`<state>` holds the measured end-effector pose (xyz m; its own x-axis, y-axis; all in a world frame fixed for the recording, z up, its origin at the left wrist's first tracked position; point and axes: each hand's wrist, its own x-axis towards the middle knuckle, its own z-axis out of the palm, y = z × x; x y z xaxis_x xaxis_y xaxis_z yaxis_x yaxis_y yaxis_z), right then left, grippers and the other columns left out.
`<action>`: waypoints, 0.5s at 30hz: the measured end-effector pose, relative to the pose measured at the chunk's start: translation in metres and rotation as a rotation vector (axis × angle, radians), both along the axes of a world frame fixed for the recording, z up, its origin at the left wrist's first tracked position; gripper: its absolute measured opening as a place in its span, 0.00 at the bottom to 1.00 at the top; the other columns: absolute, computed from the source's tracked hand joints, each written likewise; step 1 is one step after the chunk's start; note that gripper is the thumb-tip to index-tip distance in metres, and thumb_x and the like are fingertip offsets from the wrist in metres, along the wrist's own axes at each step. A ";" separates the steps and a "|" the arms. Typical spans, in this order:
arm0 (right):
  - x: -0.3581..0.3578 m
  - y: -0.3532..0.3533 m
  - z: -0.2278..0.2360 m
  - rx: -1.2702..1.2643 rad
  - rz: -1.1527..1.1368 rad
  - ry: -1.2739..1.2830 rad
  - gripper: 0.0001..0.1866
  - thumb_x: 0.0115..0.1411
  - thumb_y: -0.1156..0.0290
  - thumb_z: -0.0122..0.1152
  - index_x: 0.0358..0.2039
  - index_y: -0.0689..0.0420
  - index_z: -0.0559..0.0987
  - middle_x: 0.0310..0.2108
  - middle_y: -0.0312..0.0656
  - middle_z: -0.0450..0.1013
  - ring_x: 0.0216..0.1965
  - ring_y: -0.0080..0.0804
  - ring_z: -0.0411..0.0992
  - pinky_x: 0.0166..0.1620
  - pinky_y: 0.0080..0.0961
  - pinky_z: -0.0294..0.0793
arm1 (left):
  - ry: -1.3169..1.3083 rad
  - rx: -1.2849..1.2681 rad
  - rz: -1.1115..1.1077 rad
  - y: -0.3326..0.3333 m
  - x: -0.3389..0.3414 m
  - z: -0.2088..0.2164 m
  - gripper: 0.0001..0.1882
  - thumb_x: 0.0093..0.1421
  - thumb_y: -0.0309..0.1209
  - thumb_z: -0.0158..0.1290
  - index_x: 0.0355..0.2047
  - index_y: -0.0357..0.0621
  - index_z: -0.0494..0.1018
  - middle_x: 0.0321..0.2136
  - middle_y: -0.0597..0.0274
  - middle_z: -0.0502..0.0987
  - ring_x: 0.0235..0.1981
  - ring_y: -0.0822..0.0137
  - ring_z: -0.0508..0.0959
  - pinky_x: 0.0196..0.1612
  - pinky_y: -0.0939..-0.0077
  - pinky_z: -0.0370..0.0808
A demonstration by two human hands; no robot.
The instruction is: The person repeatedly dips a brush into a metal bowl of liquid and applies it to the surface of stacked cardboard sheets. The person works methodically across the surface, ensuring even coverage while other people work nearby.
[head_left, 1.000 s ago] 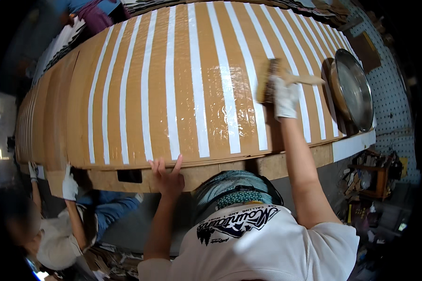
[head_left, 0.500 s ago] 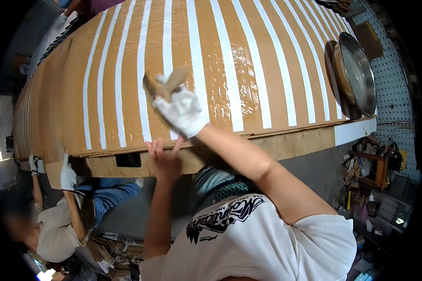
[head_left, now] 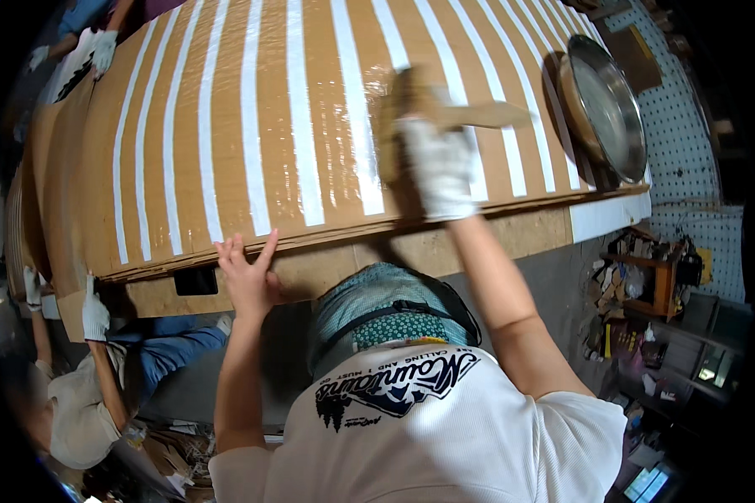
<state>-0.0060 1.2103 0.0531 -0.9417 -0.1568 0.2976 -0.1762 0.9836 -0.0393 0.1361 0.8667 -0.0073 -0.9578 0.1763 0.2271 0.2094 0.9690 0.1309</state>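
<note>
My left hand (head_left: 250,281) is bare, its fingers spread against the near edge of a stack of brown cardboard sheets (head_left: 101,197). The top sheet carries long white stripes (head_left: 252,126) and a wet-looking shine. Over the right half of the stack, my gloved right hand (head_left: 443,168) is closed on a wide brush (head_left: 404,101). Motion smears the brush; its dark, broad side faces left and a tan piece sticks out to the right. Whether the brush touches the sheet cannot be made out.
A round metal basin (head_left: 608,109) stands tilted at the stack's right end. The wooden table edge (head_left: 495,239) runs along the front. A co-worker's gloved hand (head_left: 95,314) holds the near left corner; another person's gloved hand (head_left: 103,52) is at the far left. Cluttered shelves (head_left: 663,293) stand right.
My right hand has swept the brush rightward across the striped sheet. My left hand stays at the near edge. At the far left, another person's gloved hands have come into view.
</note>
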 end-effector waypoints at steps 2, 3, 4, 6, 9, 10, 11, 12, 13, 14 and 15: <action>0.011 -0.072 0.011 -0.242 0.096 -0.081 0.15 0.63 0.63 0.58 0.50 0.49 0.77 0.50 0.41 0.78 0.36 0.32 0.78 0.36 0.35 0.77 | -0.029 -0.021 0.001 0.002 0.002 0.010 0.44 0.45 0.24 0.54 0.64 0.78 0.68 0.58 0.39 0.62 0.60 0.35 0.61 0.71 0.41 0.51; 0.010 -0.096 -0.008 -0.483 0.129 0.060 0.12 0.62 0.62 0.60 0.45 0.48 0.79 0.51 0.41 0.78 0.34 0.31 0.78 0.34 0.35 0.77 | -0.031 -0.023 -0.029 0.004 -0.002 0.013 0.44 0.45 0.24 0.54 0.65 0.77 0.67 0.58 0.39 0.62 0.60 0.35 0.61 0.71 0.41 0.51; 0.012 -0.095 -0.015 -0.504 0.177 0.174 0.10 0.60 0.62 0.62 0.42 0.48 0.80 0.51 0.41 0.78 0.33 0.31 0.77 0.32 0.34 0.77 | -0.036 -0.028 -0.034 0.003 0.000 0.015 0.45 0.46 0.24 0.54 0.65 0.77 0.66 0.58 0.39 0.62 0.60 0.35 0.61 0.71 0.41 0.51; 0.014 -0.075 -0.025 -0.310 0.261 0.371 0.07 0.57 0.62 0.65 0.35 0.48 0.80 0.52 0.41 0.77 0.30 0.31 0.76 0.29 0.31 0.76 | -0.060 -0.041 -0.043 0.001 0.002 0.018 0.45 0.46 0.23 0.54 0.66 0.75 0.65 0.58 0.38 0.62 0.61 0.35 0.60 0.71 0.41 0.51; 0.011 0.004 -0.015 -0.604 0.050 0.082 0.18 0.59 0.60 0.66 0.46 0.55 0.79 0.38 0.44 0.79 0.29 0.32 0.77 0.32 0.32 0.77 | -0.075 -0.017 -0.024 0.000 0.006 0.019 0.46 0.45 0.22 0.54 0.66 0.75 0.65 0.58 0.38 0.62 0.61 0.36 0.61 0.71 0.41 0.51; 0.011 0.039 -0.010 -0.756 -0.062 0.039 0.21 0.59 0.59 0.66 0.49 0.57 0.79 0.33 0.45 0.80 0.29 0.32 0.77 0.33 0.33 0.77 | -0.072 -0.015 -0.025 0.001 0.005 0.020 0.46 0.45 0.22 0.54 0.66 0.75 0.65 0.58 0.38 0.62 0.61 0.36 0.61 0.71 0.42 0.51; 0.006 0.070 -0.007 -0.826 -0.139 0.060 0.24 0.60 0.59 0.66 0.53 0.60 0.78 0.28 0.46 0.80 0.28 0.32 0.78 0.34 0.33 0.78 | -0.066 -0.011 -0.022 0.002 0.005 0.019 0.46 0.45 0.22 0.54 0.66 0.75 0.66 0.58 0.38 0.62 0.61 0.36 0.61 0.71 0.42 0.52; -0.001 0.094 -0.005 -0.733 -0.128 0.234 0.24 0.60 0.58 0.67 0.53 0.57 0.79 0.29 0.46 0.81 0.28 0.34 0.78 0.35 0.34 0.78 | -0.056 -0.006 -0.022 0.005 0.003 0.019 0.46 0.45 0.22 0.54 0.66 0.75 0.66 0.57 0.38 0.63 0.61 0.36 0.61 0.71 0.42 0.52; -0.008 0.097 0.024 -0.503 -0.300 -0.052 0.24 0.59 0.59 0.66 0.52 0.59 0.79 0.35 0.48 0.80 0.33 0.37 0.79 0.39 0.35 0.78 | -0.044 0.009 -0.019 0.004 0.005 0.021 0.46 0.44 0.21 0.53 0.66 0.76 0.65 0.57 0.39 0.63 0.60 0.36 0.61 0.71 0.42 0.53; -0.014 0.100 0.052 -0.250 -0.465 -0.328 0.23 0.59 0.59 0.65 0.51 0.60 0.79 0.40 0.51 0.80 0.38 0.41 0.80 0.43 0.36 0.79 | -0.046 0.006 -0.007 0.004 0.009 0.019 0.47 0.44 0.21 0.53 0.66 0.77 0.65 0.57 0.39 0.63 0.60 0.36 0.61 0.71 0.43 0.53; -0.019 0.102 0.052 -0.509 -0.136 0.102 0.24 0.57 0.58 0.68 0.52 0.54 0.80 0.35 0.47 0.81 0.35 0.41 0.80 0.42 0.33 0.79 | -0.042 0.005 -0.001 0.005 0.007 0.019 0.47 0.44 0.21 0.53 0.65 0.77 0.65 0.57 0.39 0.63 0.60 0.36 0.61 0.71 0.43 0.53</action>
